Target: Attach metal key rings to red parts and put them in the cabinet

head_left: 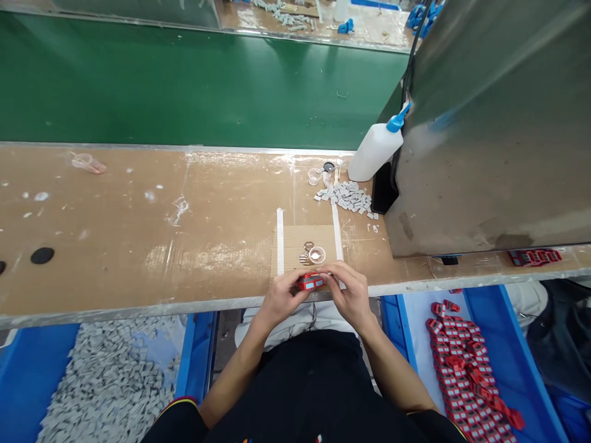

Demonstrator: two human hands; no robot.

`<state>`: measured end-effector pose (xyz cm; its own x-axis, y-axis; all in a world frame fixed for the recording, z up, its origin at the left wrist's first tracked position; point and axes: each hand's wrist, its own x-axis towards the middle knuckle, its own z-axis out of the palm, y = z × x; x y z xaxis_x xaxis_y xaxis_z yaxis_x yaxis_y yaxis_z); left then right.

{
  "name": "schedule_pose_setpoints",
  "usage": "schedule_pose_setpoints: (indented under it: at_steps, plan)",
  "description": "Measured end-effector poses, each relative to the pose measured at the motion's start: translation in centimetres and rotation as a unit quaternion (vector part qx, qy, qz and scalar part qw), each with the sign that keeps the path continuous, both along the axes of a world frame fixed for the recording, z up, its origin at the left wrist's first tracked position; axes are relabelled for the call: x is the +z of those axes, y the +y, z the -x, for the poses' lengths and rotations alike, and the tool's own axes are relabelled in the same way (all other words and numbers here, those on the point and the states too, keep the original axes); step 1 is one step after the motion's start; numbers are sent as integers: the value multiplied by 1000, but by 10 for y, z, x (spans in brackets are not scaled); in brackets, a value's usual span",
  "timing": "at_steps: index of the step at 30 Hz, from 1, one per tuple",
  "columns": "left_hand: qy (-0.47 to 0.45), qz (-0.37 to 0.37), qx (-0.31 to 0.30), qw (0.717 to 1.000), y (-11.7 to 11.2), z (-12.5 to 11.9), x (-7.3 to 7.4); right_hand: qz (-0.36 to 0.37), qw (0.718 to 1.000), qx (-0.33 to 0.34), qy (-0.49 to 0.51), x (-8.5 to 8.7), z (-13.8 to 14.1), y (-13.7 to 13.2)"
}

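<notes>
My left hand [281, 295] and my right hand [348, 292] meet at the near edge of the bench, both pinched on a small red part with a grey face [310, 282]. They hold it over a taped cardboard pad [295, 243]. Just beyond the fingers lies a small clear dish with some coiled metal bits [314, 254]. A heap of small grey pieces [348, 197] sits farther back on the right.
A white squeeze bottle with a blue cap [376, 151] leans against a big grey metal housing [489, 135] at the right. Below the bench, a blue bin of grey pieces [106, 375] is on the left and a blue bin of red parts [466, 363] on the right. A green conveyor belt [184, 80] runs behind.
</notes>
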<state>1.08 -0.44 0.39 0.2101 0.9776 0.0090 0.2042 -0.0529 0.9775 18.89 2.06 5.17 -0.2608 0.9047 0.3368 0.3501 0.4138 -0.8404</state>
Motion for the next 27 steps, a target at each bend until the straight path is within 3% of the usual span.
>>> schedule_pose_setpoints:
  at_steps: [7,14,22,24,27]
  plan:
    - [-21,19,2,1000,0,-1,1,35,999,-15,34,-1,-3,2]
    - [-44,34,11,998,1,-1,5,29,991,-121,50,-13,-11,22]
    - [-59,37,6,998,1,1,7,36,997,-64,-7,-39,-6,30]
    - [-60,37,2,998,1,1,6,6,995,-96,-31,-37,-19,37]
    - [-55,28,-5,998,1,2,6,-31,969,-204,-138,-32,-46,60]
